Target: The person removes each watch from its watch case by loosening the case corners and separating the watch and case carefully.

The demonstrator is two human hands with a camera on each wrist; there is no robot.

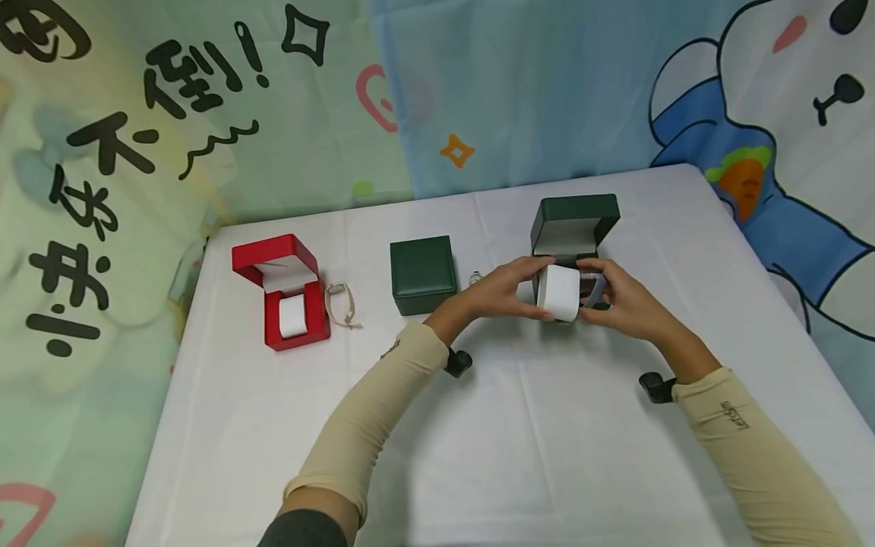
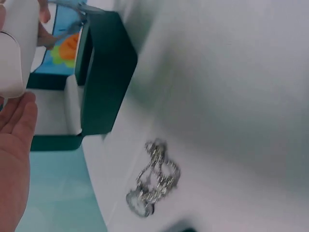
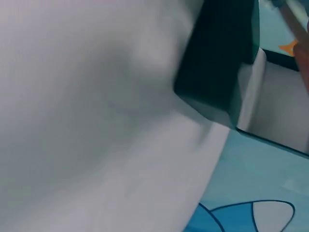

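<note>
My left hand (image 1: pixel 509 289) grips a white watch cushion (image 1: pixel 559 293) between thumb and fingers, above the front of an open green watch box (image 1: pixel 576 216). Beside the cushion, my right hand (image 1: pixel 625 302) pinches a watch with a greyish strap (image 1: pixel 596 290). The strap curves out from the cushion's right side. The left wrist view shows the cushion (image 2: pixel 17 50) over the box (image 2: pixel 110 72), the raised lid with its pale lining behind. Only the fingers of the right hand (image 3: pixel 301 60) show at the right wrist view's edge.
A closed green box (image 1: pixel 424 275) stands left of my left hand. A silver metal-band watch (image 2: pixel 154 179) lies on the white cloth between the boxes. Farther left are an open red box (image 1: pixel 316 315) with a white cushion (image 1: pixel 292 316) and a beige-strapped watch (image 1: pixel 350 304).
</note>
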